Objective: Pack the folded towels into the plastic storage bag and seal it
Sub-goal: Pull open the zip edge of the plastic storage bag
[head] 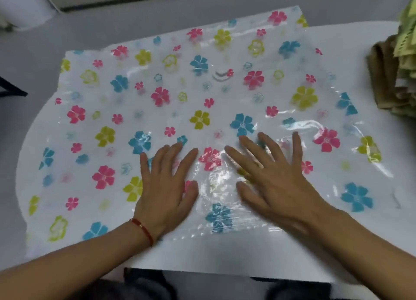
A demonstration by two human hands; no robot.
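Note:
A large clear plastic storage bag (180,92) printed with pink, blue and yellow-green flowers lies flat across the white table (225,254). Both of my hands rest palm down on its near part, fingers spread. My left hand (166,187), with a red cord on the wrist, lies left of centre. My right hand (274,178) lies right of centre, on a crinkled patch of the plastic. A stack of folded towels (398,70) in tan and light green sits at the table's right edge, apart from the bag. Nothing shows inside the bag.
The bag overhangs the table's rounded left side. Grey floor lies beyond the table to the left and far side. A white object (24,4) stands at the top left. The near table edge runs just below my forearms.

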